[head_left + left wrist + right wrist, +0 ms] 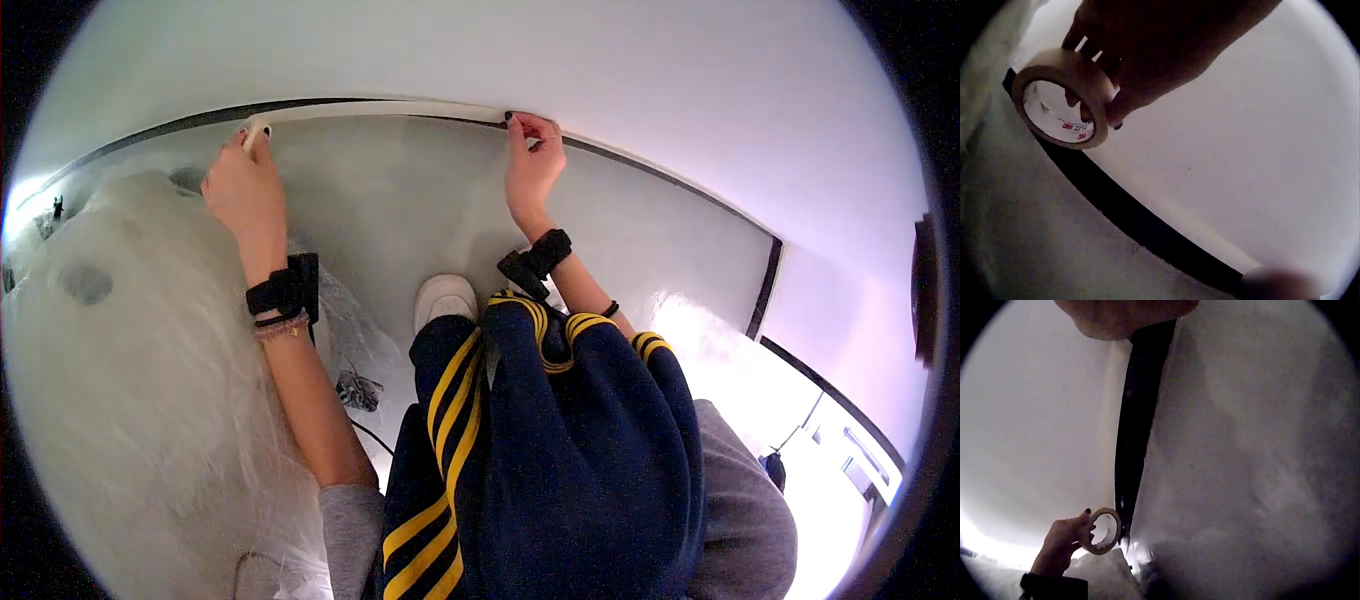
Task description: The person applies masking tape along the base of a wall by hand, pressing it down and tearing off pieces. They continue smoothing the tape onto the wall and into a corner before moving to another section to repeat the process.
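Observation:
A roll of masking tape (1063, 65) is gripped by my left hand (246, 190), with fingers through its core in the left wrist view. A pale strip of tape (390, 108) stretches from the roll to my right hand (535, 170), along the dark baseboard (1141, 219) at the foot of the white wall (500, 50). The fingertips of my right hand pinch the strip's end near the wall, thumb and forefinger close together. In the right wrist view the roll (1114, 540) shows at the far end of the dark band, and only the lower part of my right hand shows at the top.
Clear plastic sheeting (150, 370) lies in folds on the left. My shoe (446, 298) stands on the grey floor (390, 200) between my arms. A small dark crumpled item (360, 390) and a black cable lie nearby. The wall turns a corner at the right.

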The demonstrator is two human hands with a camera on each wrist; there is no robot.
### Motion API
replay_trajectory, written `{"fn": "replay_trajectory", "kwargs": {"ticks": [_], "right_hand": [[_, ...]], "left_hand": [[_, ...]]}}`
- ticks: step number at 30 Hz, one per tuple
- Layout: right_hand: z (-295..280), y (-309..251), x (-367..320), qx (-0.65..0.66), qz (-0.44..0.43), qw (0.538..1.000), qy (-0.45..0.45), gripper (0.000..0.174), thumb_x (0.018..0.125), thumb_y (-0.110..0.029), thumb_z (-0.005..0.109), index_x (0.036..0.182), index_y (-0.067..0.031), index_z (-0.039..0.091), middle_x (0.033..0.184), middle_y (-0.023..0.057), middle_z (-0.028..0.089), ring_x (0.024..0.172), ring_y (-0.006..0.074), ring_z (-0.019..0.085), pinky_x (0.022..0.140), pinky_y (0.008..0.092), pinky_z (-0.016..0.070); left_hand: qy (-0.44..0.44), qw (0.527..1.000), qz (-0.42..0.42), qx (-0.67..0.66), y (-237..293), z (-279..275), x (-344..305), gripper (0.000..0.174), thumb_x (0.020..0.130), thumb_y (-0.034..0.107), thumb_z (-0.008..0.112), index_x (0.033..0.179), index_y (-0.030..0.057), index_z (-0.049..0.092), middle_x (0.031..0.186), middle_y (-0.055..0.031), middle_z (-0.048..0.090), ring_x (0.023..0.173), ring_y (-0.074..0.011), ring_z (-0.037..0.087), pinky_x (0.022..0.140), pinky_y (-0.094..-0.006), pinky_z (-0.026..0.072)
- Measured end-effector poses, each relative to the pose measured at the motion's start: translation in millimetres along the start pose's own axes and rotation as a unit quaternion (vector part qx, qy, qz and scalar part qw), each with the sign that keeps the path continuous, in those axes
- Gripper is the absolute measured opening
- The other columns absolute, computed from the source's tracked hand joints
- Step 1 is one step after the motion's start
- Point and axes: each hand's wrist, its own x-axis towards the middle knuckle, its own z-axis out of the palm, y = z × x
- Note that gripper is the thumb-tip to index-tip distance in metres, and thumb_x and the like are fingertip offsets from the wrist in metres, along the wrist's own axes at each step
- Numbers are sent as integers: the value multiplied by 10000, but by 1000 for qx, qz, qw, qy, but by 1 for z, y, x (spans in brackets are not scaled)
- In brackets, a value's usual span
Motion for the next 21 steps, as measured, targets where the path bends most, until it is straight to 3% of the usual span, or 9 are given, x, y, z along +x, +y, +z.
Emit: {"fn": "replay_trajectory", "kwargs": {"ticks": [14, 16, 21], "right_hand": [[4, 4, 1, -4, -1, 1000, 24, 68, 801, -72, 669, 818, -14, 639, 799, 73, 575, 694, 163, 556, 649, 295, 441], [4, 6, 1, 0, -17, 999, 27, 90, 834, -111, 651, 838, -21, 649, 838, 24, 594, 679, 99, 511, 587, 251, 372], [5, 7, 1, 5, 1, 1000, 30, 77, 829, -98, 655, 836, -23, 641, 844, 29, 580, 680, 108, 502, 597, 257, 378]], "left_hand": [[-13, 1000, -29, -4, 1, 6, 1, 282, 862, 299, 594, 1006, 74, 683, 835, -143, 666, 772, -337, 644, 667, -430, 489], [-10, 1000, -28, -3, -2, 10, 2, 285, 859, 304, 598, 1004, 75, 684, 840, -147, 667, 764, -337, 645, 660, -428, 493], [-1, 1000, -26, -15, -2, 14, 4, 288, 848, 315, 610, 993, 79, 686, 834, -155, 670, 741, -334, 649, 649, -423, 501]]}}
